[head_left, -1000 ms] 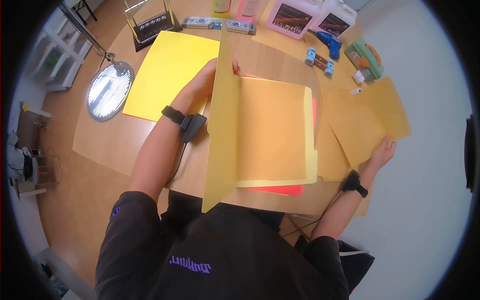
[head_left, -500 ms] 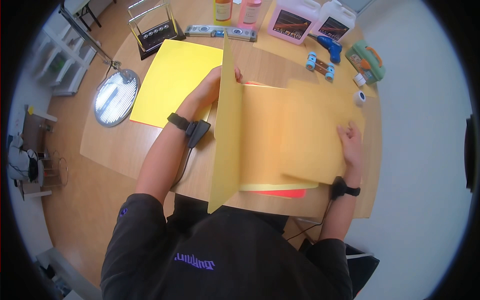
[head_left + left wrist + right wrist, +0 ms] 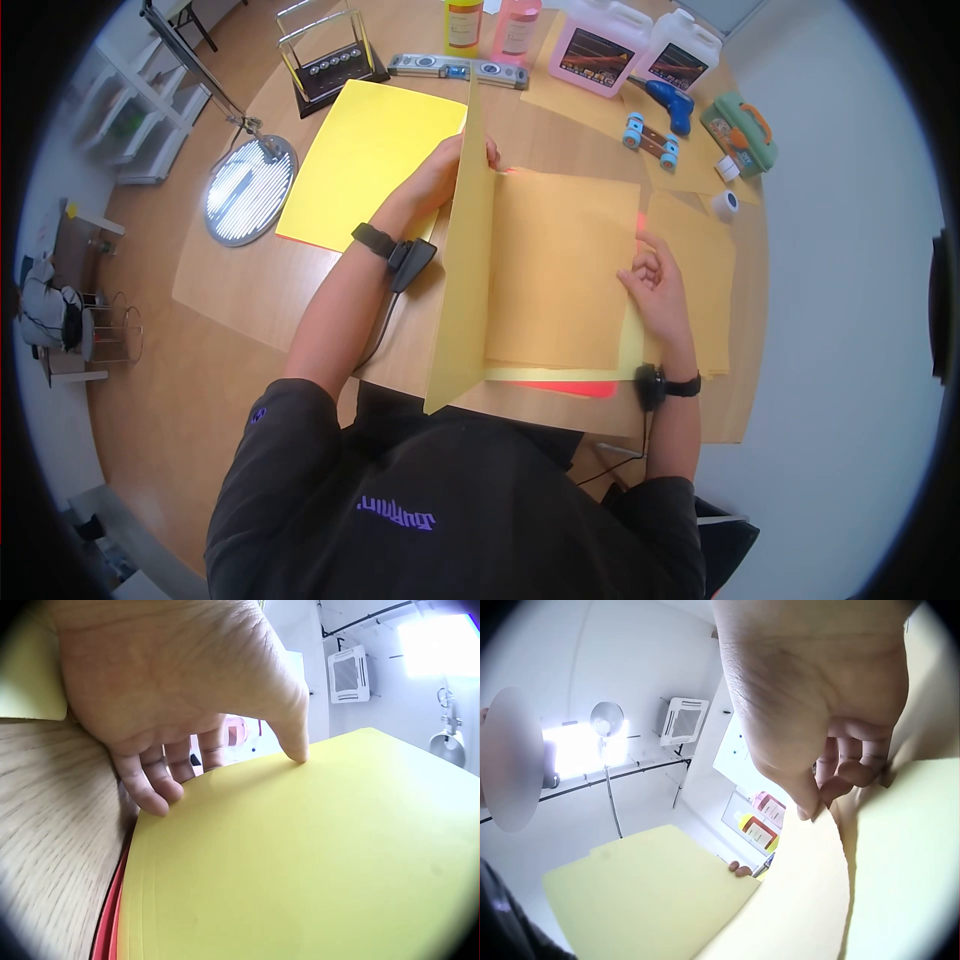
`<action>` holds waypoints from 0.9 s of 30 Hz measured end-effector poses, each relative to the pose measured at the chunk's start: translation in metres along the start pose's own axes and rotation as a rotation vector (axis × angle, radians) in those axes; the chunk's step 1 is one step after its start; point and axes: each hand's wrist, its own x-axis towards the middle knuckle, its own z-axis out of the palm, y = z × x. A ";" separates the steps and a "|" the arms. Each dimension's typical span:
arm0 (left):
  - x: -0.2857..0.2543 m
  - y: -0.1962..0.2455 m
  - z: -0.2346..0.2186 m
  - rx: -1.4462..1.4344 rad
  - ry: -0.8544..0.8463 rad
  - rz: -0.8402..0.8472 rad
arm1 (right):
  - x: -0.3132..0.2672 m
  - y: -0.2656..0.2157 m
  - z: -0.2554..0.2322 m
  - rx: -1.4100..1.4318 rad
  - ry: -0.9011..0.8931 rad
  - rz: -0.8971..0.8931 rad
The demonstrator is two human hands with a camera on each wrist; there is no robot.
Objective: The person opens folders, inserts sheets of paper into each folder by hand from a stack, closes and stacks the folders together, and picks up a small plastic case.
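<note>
A yellow file folder lies open before me, its left cover (image 3: 463,260) standing upright. My left hand (image 3: 437,172) grips that cover at its far edge; in the left wrist view the thumb lies on the yellow face and the fingers bend round the edge. Over the folder's right half lies a tan paper sheet (image 3: 565,270). My right hand (image 3: 660,292) pinches the sheet's right edge between thumb and fingers, as the right wrist view also shows. A red folder (image 3: 575,388) peeks out beneath. More tan sheets (image 3: 708,270) lie to the right, partly behind my right hand.
Another yellow folder (image 3: 370,155) lies at left beside a round lamp (image 3: 250,190). Along the back stand a Newton's cradle (image 3: 335,72), a spirit level (image 3: 457,69), bottles and pink jugs (image 3: 600,50). A small white roll (image 3: 725,206) sits at right near a green case (image 3: 738,135).
My right hand has brought the tan sheet from the right side leftward onto the open folder. My left hand has kept the cover upright. The head view has shifted slightly.
</note>
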 end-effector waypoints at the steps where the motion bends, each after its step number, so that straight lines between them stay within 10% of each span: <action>1: 0.002 -0.002 -0.001 -0.017 -0.006 0.005 | 0.001 0.002 0.000 -0.001 0.013 -0.027; 14: -0.004 0.008 0.009 0.051 0.030 0.032 | -0.003 -0.017 0.012 -0.122 0.087 -0.046; 22: -0.005 0.006 0.013 0.023 -0.012 0.118 | -0.005 -0.006 -0.071 -0.729 0.553 0.011; 27: 0.001 -0.002 0.008 -0.045 0.090 0.075 | -0.012 0.032 -0.109 -1.065 0.447 0.137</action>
